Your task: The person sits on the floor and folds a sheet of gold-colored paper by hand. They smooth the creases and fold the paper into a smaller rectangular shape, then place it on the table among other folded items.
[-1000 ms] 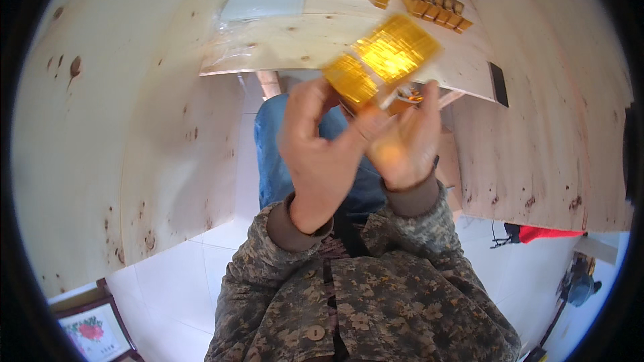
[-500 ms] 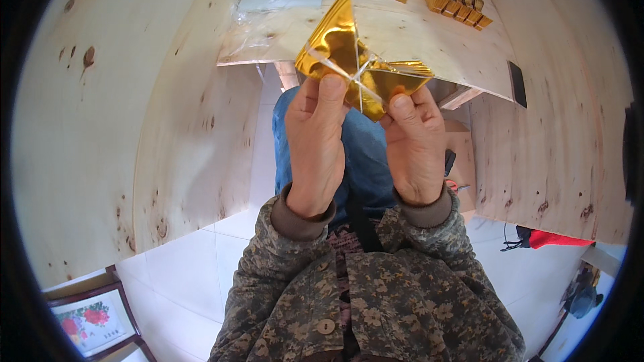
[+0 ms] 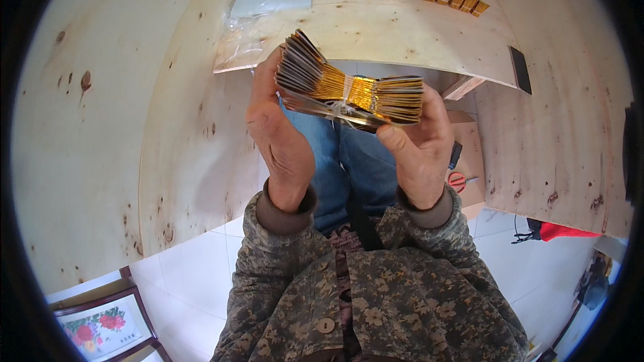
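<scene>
Gold bundle (image 3: 352, 94) now edge-on above plywood table (image 3: 376, 27).

plywood tabletops (image 3: 121, 161) | white tiled floor (image 3: 194, 275) | framed flower picture (image 3: 100, 325)

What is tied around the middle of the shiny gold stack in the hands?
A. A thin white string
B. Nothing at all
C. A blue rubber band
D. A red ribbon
A: a thin white string pinches the gold stack at its middle, so the sheets fan out to both sides; the left hand and the right hand hold it by its two ends.
</scene>
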The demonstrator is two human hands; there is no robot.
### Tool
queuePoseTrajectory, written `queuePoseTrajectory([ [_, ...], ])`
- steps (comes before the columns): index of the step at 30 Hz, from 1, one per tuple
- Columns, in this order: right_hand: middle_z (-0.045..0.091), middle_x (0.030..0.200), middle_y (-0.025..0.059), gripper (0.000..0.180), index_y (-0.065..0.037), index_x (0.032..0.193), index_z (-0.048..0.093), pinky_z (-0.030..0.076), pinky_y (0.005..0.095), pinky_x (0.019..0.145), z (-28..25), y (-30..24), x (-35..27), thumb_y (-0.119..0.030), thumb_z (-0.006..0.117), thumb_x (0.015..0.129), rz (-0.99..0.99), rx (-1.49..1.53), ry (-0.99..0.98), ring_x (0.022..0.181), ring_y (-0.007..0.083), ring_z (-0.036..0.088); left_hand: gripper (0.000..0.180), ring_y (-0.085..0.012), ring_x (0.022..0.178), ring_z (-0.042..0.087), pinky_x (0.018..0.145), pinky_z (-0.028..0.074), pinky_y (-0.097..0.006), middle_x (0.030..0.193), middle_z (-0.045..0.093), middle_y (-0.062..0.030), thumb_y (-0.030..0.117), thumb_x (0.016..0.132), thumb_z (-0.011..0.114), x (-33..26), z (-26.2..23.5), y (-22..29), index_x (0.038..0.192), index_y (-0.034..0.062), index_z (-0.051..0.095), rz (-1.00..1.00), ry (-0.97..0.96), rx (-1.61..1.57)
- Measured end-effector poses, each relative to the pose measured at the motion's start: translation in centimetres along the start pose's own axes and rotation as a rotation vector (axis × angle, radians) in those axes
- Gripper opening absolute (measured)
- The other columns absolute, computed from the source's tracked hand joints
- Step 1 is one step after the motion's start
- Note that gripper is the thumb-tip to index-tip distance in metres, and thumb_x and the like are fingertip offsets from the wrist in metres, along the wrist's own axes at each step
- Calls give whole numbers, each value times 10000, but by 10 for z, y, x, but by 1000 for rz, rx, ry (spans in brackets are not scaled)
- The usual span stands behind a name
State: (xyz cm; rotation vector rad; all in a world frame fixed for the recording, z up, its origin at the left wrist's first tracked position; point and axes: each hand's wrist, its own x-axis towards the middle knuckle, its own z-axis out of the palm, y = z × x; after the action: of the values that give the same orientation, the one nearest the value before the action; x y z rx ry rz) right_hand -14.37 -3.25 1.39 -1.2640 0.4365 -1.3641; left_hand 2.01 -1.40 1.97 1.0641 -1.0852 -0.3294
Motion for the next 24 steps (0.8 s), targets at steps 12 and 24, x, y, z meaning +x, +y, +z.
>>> queuePoseTrajectory([
  [12, 639, 1279, 191, 623, 45, 1335, 520, 454, 384, 1045, -13, -6, -12, -234, 810, 859, -22, -76, -25, 1199, 249, 606, 860, -162, 946, 619, 835, 514, -297, 1026, 643, -86, 718, 989, 284, -15, 12, 0, 1206, -55, 594, -95, 95, -21],
  [24, 646, 1258, 195, 528, 14, 1308, 525, 515, 395, 997, -28, -11, -23, -276, 740, 921, -16, -153, -96, 1161, 254, 642, 1060, -132, 767, 557, 693, 452, -256, 867, 585, -61, 914, 811, 191, -24, 16, 4, 967, -30, 647, -41, -1, 189],
])
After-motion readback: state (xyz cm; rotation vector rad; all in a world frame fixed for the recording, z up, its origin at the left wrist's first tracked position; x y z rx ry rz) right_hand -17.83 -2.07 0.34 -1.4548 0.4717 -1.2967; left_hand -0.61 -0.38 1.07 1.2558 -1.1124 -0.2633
